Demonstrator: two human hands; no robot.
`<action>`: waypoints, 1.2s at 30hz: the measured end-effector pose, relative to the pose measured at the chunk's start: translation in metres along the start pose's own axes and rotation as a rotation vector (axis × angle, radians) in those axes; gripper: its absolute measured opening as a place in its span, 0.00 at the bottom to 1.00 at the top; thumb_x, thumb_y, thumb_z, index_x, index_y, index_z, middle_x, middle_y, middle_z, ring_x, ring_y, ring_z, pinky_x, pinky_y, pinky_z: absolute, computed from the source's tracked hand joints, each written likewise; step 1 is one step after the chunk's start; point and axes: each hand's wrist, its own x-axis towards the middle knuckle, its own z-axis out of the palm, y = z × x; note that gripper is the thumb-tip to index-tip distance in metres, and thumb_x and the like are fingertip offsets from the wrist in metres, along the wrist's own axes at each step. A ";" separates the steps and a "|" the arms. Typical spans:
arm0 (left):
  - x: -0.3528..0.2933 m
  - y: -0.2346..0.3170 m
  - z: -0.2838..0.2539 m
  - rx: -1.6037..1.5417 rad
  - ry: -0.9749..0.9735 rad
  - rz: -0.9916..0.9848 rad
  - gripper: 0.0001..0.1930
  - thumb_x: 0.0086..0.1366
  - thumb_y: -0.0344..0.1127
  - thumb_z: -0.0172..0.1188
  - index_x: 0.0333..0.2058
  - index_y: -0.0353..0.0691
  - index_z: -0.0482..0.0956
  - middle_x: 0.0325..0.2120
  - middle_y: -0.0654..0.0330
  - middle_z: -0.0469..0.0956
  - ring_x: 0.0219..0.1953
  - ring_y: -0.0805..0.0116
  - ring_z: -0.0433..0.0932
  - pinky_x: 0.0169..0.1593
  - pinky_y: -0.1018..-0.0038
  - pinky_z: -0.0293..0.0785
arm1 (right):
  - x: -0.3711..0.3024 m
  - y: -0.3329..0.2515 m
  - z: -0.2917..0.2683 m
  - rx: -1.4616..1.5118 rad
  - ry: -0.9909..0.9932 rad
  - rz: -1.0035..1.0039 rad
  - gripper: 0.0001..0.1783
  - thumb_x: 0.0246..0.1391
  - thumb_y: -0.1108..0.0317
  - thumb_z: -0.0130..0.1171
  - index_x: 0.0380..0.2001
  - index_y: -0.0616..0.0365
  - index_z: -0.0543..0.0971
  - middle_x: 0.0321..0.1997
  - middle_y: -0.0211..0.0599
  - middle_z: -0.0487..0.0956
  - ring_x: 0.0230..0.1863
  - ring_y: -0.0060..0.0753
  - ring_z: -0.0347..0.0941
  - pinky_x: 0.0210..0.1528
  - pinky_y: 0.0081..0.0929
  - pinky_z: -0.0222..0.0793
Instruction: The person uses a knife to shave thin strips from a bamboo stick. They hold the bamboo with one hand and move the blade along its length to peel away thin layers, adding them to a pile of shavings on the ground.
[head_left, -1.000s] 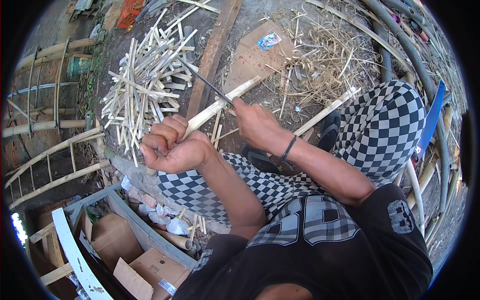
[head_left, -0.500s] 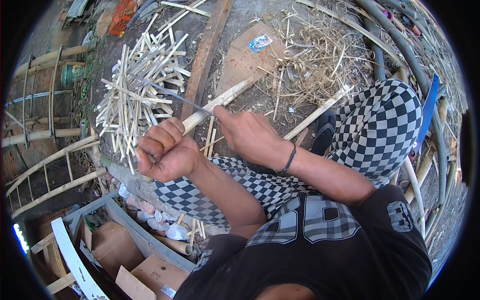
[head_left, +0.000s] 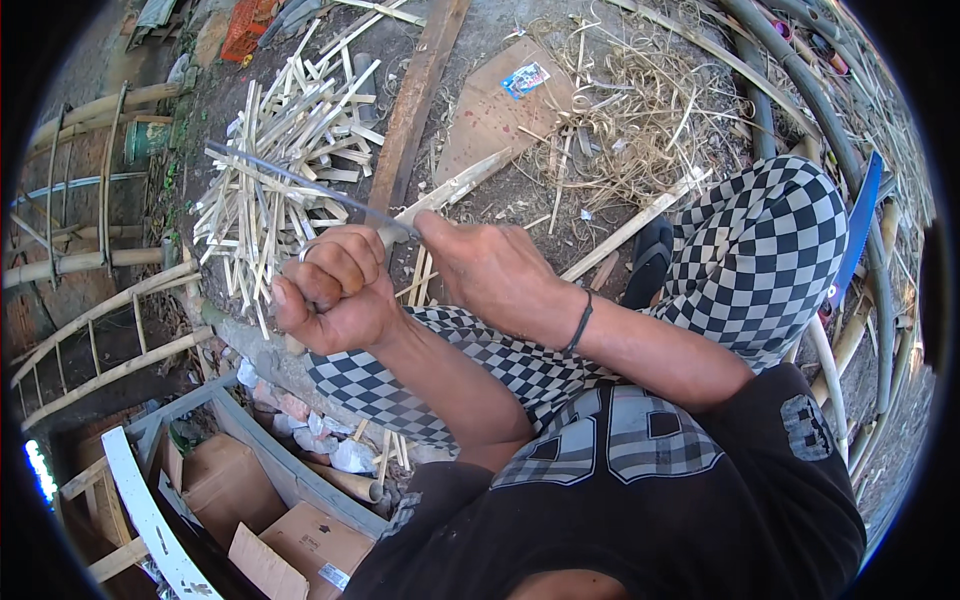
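Note:
My left hand (head_left: 335, 285) is a closed fist around the near end of a pale split bamboo strip (head_left: 460, 187), which slants away to the upper right. Closed on a knife, my right hand (head_left: 490, 270) sits just right of the left one; its fingers hide the handle. The long thin knife blade (head_left: 295, 183) points to the upper left and crosses the bamboo between my hands. Beyond the blade lies a heap of split bamboo sticks (head_left: 290, 150). The strip's far end reaches over a piece of brown cardboard (head_left: 490, 125).
A wooden plank (head_left: 415, 95) lies beyond my hands, with curly shavings (head_left: 640, 120) to its right. Another bamboo strip (head_left: 640, 225) rests by my knee. On the far right are a blue saw blade (head_left: 858, 225) and bamboo poles (head_left: 835, 120). Cardboard boxes (head_left: 235, 485) stand lower left.
The knife blade has shifted left and now reaches farther across the stick heap. My left fist has turned slightly, and my right hand has moved a little left.

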 end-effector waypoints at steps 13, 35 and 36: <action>0.006 0.009 -0.005 0.100 -0.146 -0.093 0.26 0.72 0.45 0.35 0.11 0.52 0.46 0.04 0.69 0.46 0.07 0.76 0.41 0.15 0.75 0.44 | 0.008 0.011 -0.006 -0.100 -0.018 0.170 0.14 0.52 0.76 0.51 0.44 0.60 0.68 0.22 0.60 0.77 0.28 0.65 0.78 0.30 0.55 0.73; 0.005 0.007 -0.006 0.070 -0.055 -0.072 0.27 0.70 0.43 0.38 0.10 0.49 0.48 0.04 0.67 0.48 0.07 0.76 0.40 0.14 0.75 0.40 | 0.028 0.076 0.028 -0.184 0.026 0.240 0.13 0.54 0.76 0.48 0.45 0.62 0.69 0.24 0.59 0.79 0.30 0.63 0.79 0.33 0.55 0.74; 0.006 0.009 -0.008 0.081 -0.026 -0.069 0.27 0.70 0.43 0.38 0.10 0.49 0.48 0.04 0.67 0.48 0.07 0.76 0.40 0.14 0.75 0.40 | 0.029 0.079 0.030 -0.227 -0.016 0.272 0.13 0.54 0.76 0.47 0.44 0.62 0.70 0.25 0.58 0.80 0.30 0.63 0.79 0.33 0.55 0.75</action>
